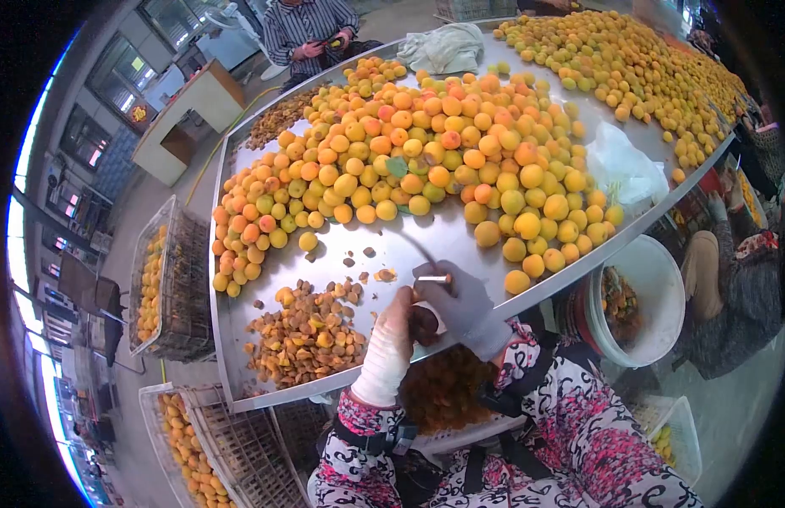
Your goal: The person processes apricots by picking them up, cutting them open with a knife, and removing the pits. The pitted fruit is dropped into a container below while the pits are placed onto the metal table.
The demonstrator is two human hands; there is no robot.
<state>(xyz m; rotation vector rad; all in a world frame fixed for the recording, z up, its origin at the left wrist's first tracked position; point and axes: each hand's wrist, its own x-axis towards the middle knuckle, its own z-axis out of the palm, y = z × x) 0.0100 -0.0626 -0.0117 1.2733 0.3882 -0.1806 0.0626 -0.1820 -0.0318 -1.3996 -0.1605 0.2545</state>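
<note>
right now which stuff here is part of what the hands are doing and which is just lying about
In use: left hand, right hand, small knife, apricot heap, pile of cut pieces, white bucket.
Lying about: white cloth, plastic bag, wire crates.

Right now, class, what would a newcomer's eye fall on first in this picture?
The huge heap of apricots covering the far half of the metal table. Nearer lies a pile of apricot pits, left of the gloved left hand. The right hand holds a small knife at the table's near edge.
</note>
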